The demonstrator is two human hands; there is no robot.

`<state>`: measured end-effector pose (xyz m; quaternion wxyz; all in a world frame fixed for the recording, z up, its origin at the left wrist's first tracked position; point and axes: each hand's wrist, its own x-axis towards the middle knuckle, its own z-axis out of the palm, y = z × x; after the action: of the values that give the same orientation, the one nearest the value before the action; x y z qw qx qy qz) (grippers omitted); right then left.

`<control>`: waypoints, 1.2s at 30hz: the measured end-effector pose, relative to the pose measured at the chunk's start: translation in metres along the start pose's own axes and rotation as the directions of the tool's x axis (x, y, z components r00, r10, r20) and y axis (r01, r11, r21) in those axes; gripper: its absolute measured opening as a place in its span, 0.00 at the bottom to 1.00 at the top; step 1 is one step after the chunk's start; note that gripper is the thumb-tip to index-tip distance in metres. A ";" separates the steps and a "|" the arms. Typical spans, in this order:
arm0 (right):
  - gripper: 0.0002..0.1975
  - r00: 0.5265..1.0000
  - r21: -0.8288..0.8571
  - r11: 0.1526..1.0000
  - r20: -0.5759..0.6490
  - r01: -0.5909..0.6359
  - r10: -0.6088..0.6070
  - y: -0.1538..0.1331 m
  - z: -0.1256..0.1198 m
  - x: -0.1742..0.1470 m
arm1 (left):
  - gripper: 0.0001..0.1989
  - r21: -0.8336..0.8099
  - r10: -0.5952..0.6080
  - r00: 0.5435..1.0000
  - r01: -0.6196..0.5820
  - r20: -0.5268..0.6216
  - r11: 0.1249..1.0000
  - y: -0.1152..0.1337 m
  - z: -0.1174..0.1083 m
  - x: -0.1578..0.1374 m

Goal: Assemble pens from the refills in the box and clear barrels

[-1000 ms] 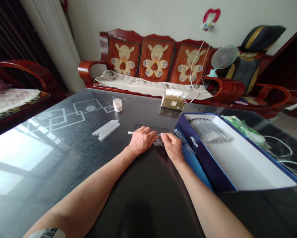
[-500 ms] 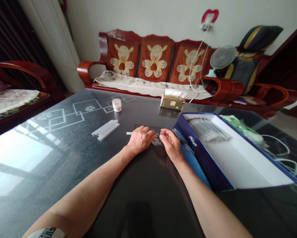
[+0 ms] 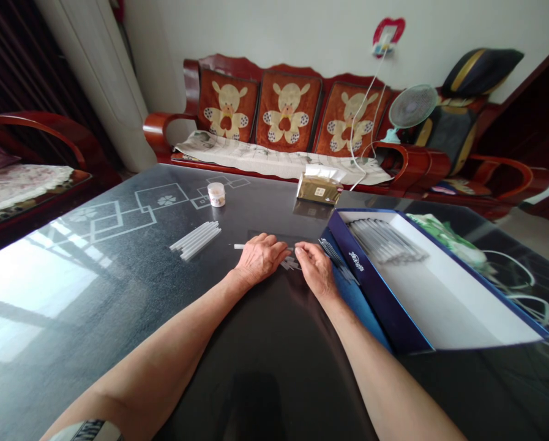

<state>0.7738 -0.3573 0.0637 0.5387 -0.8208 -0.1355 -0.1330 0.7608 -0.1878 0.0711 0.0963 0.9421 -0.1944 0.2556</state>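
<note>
My left hand (image 3: 262, 256) is closed over a slim white tube (image 3: 239, 246), like a pen barrel, whose end sticks out to the left. Facing it, my right hand (image 3: 317, 267) pinches with thumb and forefinger at the tube's right end; whatever is between those fingertips is too small to make out. Short whitish pieces (image 3: 289, 263) lie on the table between the two hands, partly covered. To the left rests a bundle of white tubes (image 3: 195, 239). Thin dark rods like pen refills (image 3: 338, 260) lie on a blue panel (image 3: 363, 312) just right of my right hand.
A blue box with a white inside (image 3: 448, 300) stands open at the right, holding many grey pen-like sticks (image 3: 387, 239). Farther back are a small white cup (image 3: 216, 195) and a tissue pack (image 3: 319, 187). Green-white packaging (image 3: 448, 239) and white cables (image 3: 526, 300) lie beyond the box.
Both hands stay in nearly the same place. The fingertips of my right hand have shifted very slightly; the tube and the other things have not visibly moved.
</note>
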 end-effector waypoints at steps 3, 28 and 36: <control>0.13 0.998 -0.035 0.997 0.002 0.068 -0.068 0.003 0.001 0.001 | 0.21 -0.003 0.008 1.000 -0.008 0.009 1.000 0.000 0.000 0.000; 0.16 0.997 -0.077 0.994 -0.011 0.074 -0.075 0.006 0.004 0.002 | 0.21 0.027 0.036 0.999 -0.036 -0.006 0.999 -0.002 0.003 -0.001; 0.12 0.992 -0.052 0.993 -0.066 0.103 -0.106 0.016 0.002 0.004 | 0.21 0.037 0.001 1.000 0.000 -0.013 0.999 -0.007 0.003 -0.001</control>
<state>0.7834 -0.3610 0.0509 0.5152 -0.8204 -0.1564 -0.1925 0.7644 -0.1821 0.0679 0.0799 0.9421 -0.1891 0.2653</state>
